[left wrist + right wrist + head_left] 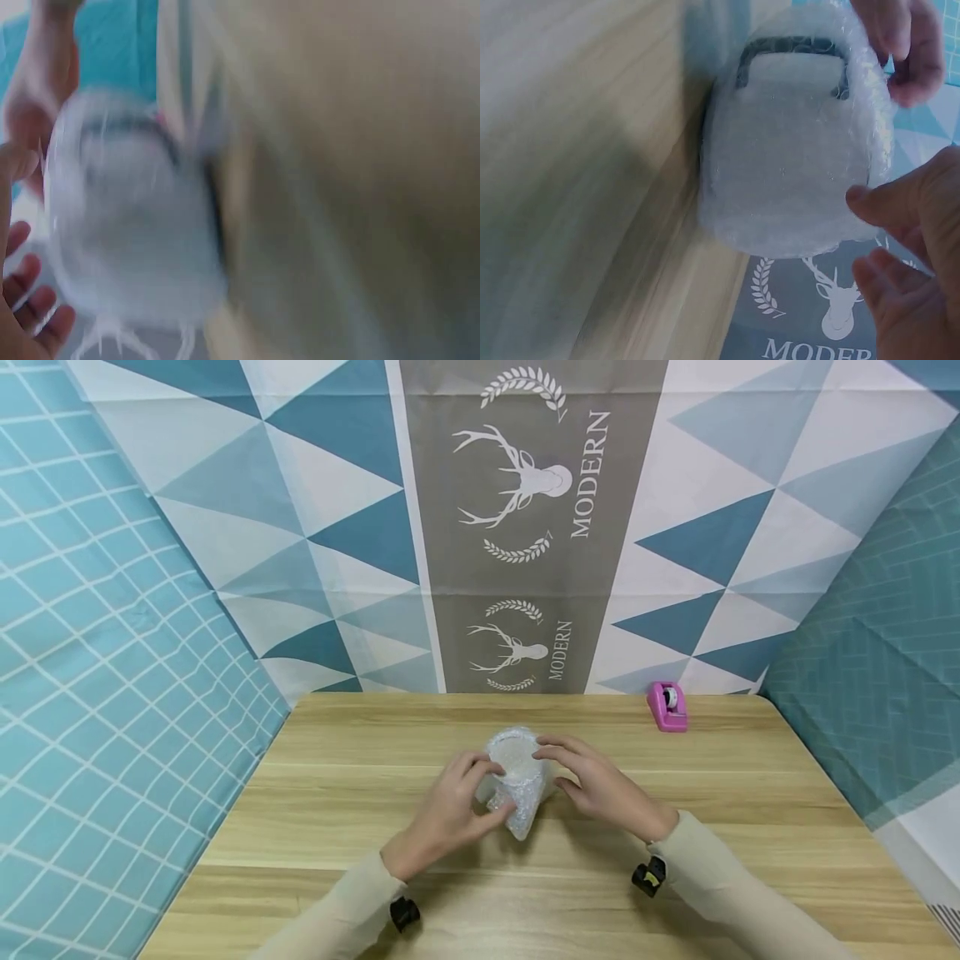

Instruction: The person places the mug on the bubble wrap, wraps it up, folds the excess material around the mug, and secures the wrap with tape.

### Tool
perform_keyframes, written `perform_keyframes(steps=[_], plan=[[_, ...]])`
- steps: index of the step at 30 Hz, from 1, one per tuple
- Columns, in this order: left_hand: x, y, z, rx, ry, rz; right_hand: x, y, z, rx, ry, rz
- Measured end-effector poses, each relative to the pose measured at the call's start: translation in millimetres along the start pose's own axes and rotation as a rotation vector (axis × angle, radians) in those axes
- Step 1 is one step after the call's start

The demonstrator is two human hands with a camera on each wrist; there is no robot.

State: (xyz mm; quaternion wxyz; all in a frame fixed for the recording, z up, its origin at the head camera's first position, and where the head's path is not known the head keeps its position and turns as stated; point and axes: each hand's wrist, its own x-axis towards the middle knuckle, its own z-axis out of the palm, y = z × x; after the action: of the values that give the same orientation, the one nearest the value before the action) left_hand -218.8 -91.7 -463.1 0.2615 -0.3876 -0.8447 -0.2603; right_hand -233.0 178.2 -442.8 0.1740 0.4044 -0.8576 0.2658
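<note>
A mug in bubble wrap point(514, 758) stands on the wooden table between both hands. Its round top faces up, and wrap bulges toward the person over a dark-edged handle point(795, 46). To its left is the left hand point(455, 806), thumb and fingers apart and gently bent near the wrap. The right hand point(592, 781) is at the other side, its fingertips near the top rim. In the right wrist view the right thumb point(885, 201) overlaps the wrap; contact is unclear. Blur softens the wrapped mug point(135, 217) in the left wrist view, where the left fingers point(34, 300) are spread.
A pink tape dispenser point(667, 707) sits at the back right of the wooden table point(337, 752). Behind the table hangs a patterned cloth point(525, 527) with deer heads; blue cloths point(112, 610) cover the sides. Dark wrist cameras point(649, 877) are strapped under both sleeves.
</note>
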Motion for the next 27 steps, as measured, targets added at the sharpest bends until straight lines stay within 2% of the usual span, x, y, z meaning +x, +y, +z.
perform_keyframes(steps=[2,5,10,17,27], plan=[[-3.3,11.0,7.2,0.01,0.018,-0.022,2.0,3,1,-0.005,-0.02,-0.019],[-6.1,22.3,15.1,0.033,0.013,-0.061,4.2,6,4,-0.014,-0.047,-0.025],[-6.3,28.2,17.6,0.067,-0.01,-0.1,6.1,8,9,-0.028,-0.029,-0.049],[-9.4,15.1,10.0,0.007,-0.069,-0.104,9.7,3,13,-0.051,0.039,-0.093],[-18.5,-11.4,-1.9,-0.078,-0.101,-0.038,10.2,-9,23,-0.099,0.096,-0.097]])
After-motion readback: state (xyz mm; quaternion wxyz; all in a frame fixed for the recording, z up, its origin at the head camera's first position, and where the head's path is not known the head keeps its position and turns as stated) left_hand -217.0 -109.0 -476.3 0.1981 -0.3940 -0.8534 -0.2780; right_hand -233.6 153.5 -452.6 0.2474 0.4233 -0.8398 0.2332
